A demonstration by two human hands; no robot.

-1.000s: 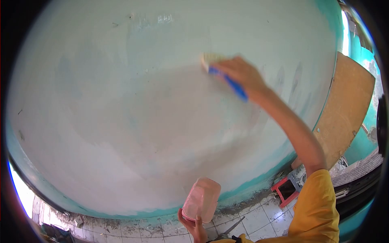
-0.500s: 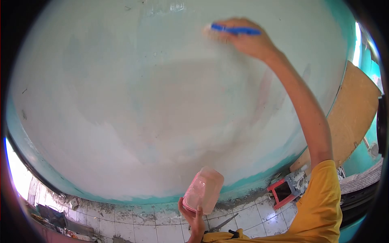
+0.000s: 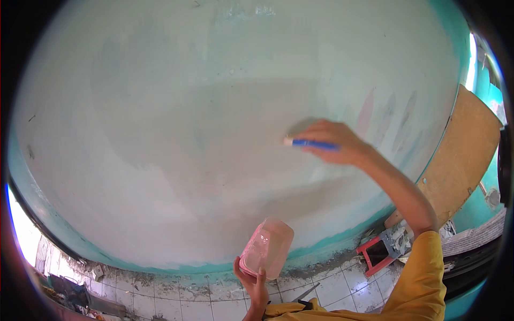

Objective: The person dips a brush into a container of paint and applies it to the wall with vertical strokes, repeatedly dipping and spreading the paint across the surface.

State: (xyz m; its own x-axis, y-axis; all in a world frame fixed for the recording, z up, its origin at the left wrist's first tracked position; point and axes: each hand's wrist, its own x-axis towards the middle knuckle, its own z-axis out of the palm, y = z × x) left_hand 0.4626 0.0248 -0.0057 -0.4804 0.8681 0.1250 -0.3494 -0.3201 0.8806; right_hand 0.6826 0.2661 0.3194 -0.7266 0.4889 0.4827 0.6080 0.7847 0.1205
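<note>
A paintbrush (image 3: 316,144) with a blue handle is gripped in my right hand (image 3: 337,140), its bristle end pointing left against the wall (image 3: 225,123). Pale paint covers most of that wall, with turquoise showing along its lower edge and right side. Down at the bottom centre, my left hand (image 3: 254,282) holds a pink, translucent plastic container (image 3: 267,247) from below. The container is tilted, and its inside looks wet with pale paint.
A pink and grey stool (image 3: 376,253) stands on the tiled floor (image 3: 227,308) at lower right. Behind it, a brown board (image 3: 455,150) leans by the wall. Debris (image 3: 69,291) lies at lower left, and a long flat blade-like piece (image 3: 307,292) is near my clothing.
My right hand has come down the wall with the paintbrush, from near the top to mid-height. The left hand still holds the container in about the same place.
</note>
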